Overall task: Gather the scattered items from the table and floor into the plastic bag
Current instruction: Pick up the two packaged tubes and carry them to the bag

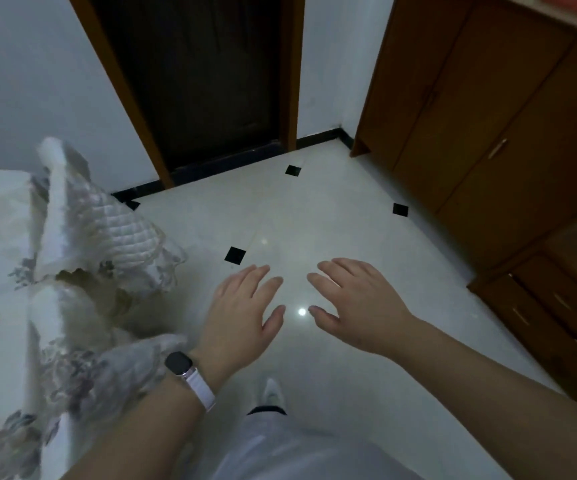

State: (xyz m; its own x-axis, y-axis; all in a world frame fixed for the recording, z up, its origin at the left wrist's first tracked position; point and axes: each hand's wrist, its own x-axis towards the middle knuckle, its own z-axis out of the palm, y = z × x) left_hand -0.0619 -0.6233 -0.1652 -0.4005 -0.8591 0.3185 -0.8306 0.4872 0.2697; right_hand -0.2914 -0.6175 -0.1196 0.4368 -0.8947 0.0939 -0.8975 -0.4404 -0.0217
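- Over the floor point(315, 220), in the head view, the left hand point(245, 306) and right hand point(356, 303) are hovering side by side, palms down, near each other but apart.
- Neither bag nor table is showing, and no loose items are lying on the visible tiles. The gathering is looking barely begun, or this patch is needing nothing; one frame is not telling which.
- Both hands' fingers point(256, 277) are lying straight and slightly spread, holding and touching nothing.
- A quilt point(100, 230) is hanging at the left; a door point(204, 81) and cabinet point(488, 133) are standing beyond.
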